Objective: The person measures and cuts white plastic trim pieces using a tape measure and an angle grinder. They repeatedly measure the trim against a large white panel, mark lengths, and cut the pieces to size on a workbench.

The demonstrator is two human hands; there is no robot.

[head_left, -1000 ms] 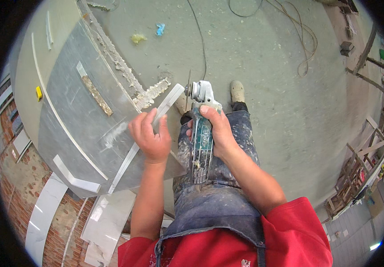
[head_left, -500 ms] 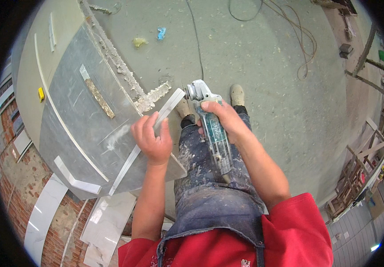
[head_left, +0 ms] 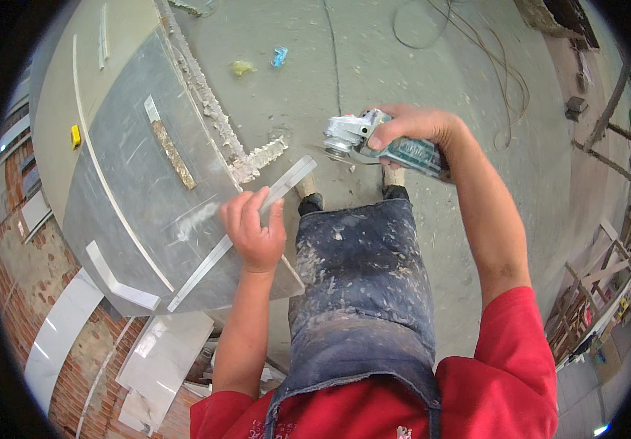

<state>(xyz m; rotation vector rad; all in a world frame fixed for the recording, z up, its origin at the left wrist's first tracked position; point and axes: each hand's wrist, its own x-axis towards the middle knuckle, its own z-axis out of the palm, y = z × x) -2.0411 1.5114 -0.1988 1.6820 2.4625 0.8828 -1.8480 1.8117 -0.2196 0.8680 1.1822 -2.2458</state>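
My left hand is closed around a long pale strip, which lies slantwise over the corner of a grey work table. The strip's far end sticks out past the table edge. To the right, my right hand grips a teal angle grinder with a silver head. The grinder is held nearly level over the floor, its disc a short way from the strip's tip, not touching it. Also on the table are a thin rough-faced strip, an L-shaped white piece and a long narrow strip.
A yellow tool lies at the table's left side. White slabs stand over brickwork at lower left. A dark cable crosses the floor ahead, with a brown hose farther right. A wooden frame stands at far right.
My right hand has swung the grinder right and away from the strip's end, turning it from upright in view to nearly sideways. My left hand stays on the strip; the view has shifted slightly.
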